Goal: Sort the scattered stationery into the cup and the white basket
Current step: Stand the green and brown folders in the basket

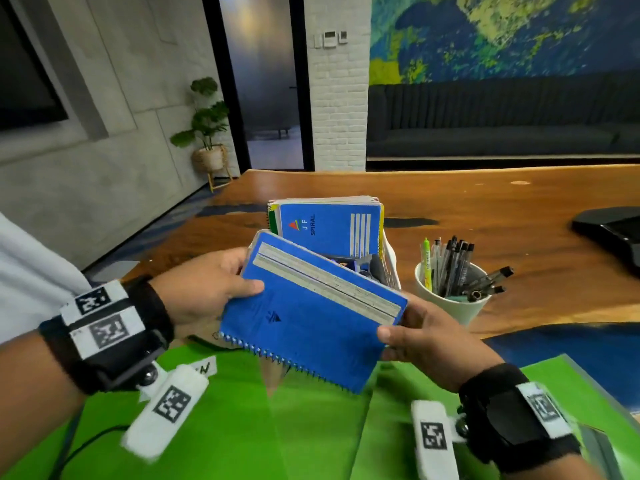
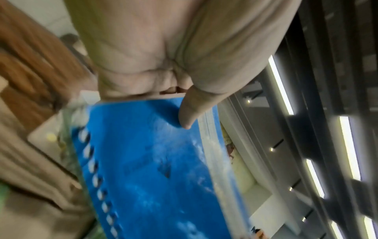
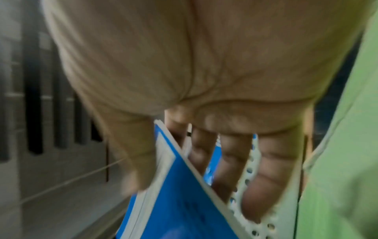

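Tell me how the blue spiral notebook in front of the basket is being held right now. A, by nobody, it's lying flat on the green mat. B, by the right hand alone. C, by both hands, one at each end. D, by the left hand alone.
C: the left hand grips one end of the blue spiral notebook and the right hand grips the other, holding it above the green mat.
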Motion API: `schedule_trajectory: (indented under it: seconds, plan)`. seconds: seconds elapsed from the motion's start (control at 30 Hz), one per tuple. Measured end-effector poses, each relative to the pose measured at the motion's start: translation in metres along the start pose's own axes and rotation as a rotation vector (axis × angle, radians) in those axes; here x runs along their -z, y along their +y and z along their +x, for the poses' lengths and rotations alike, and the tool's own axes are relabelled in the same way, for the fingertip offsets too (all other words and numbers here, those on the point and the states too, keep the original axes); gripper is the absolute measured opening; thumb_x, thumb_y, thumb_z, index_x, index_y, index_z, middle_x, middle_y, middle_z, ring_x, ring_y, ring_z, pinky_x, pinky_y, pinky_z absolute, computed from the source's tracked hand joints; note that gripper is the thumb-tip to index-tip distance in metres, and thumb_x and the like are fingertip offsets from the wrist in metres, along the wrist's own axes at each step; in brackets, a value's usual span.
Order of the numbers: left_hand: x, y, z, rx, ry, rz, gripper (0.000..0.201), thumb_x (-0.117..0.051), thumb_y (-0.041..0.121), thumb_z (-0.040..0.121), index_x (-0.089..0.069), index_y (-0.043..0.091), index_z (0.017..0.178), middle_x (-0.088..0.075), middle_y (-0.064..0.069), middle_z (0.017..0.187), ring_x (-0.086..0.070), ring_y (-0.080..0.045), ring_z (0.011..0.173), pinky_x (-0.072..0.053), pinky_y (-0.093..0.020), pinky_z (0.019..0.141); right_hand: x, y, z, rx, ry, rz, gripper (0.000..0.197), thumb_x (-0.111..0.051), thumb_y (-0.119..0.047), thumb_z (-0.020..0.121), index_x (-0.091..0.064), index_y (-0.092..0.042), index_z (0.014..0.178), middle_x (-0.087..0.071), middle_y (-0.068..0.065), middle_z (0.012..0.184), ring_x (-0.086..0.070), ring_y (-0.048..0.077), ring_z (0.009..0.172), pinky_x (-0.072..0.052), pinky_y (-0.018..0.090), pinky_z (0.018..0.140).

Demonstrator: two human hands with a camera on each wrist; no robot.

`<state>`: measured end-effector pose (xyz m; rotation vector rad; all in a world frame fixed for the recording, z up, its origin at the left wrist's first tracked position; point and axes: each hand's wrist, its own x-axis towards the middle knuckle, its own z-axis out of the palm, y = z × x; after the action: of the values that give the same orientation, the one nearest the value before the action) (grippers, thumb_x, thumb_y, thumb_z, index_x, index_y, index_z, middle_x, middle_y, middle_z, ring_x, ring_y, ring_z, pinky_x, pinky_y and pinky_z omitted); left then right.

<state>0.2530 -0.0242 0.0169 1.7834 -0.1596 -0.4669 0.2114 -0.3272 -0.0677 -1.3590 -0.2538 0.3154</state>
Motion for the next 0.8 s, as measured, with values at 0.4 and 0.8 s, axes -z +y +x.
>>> schedule_trajectory:
  seconds: [0.4, 0.8]
  plan:
    - [0.036, 0.084, 0.003, -0.337, 0.128, 0.983, 0.029, -0.062, 0.022, 0.090, -0.061, 0.036, 0.115, -0.068, 0.018, 0.106, -0.064, 0.001, 0.096, -0.052, -0.025, 0.083, -0.060, -0.112, 0.081, 0.470, 0.282, -0.711, 0.016, -0.058, -0.025, 0.101, -0.070, -0.022, 0.111, -0.074, -0.004, 0.106, -0.067, 0.013, 0.103, -0.051, 0.042, 0.098]
    - [0.112, 0.134, 0.111, -0.443, 0.772, 1.164, 0.054, -0.047, -0.002, 0.083, -0.052, 0.035, 0.122, -0.065, -0.012, 0.098, -0.057, -0.033, 0.078, -0.048, -0.036, 0.067, 0.007, -0.101, 0.219, -0.160, 0.214, -1.747, 0.088, -0.070, -0.036, 0.085, -0.020, -0.027, 0.157, -0.030, 0.000, 0.162, -0.021, 0.031, 0.149, -0.025, 0.060, 0.117]
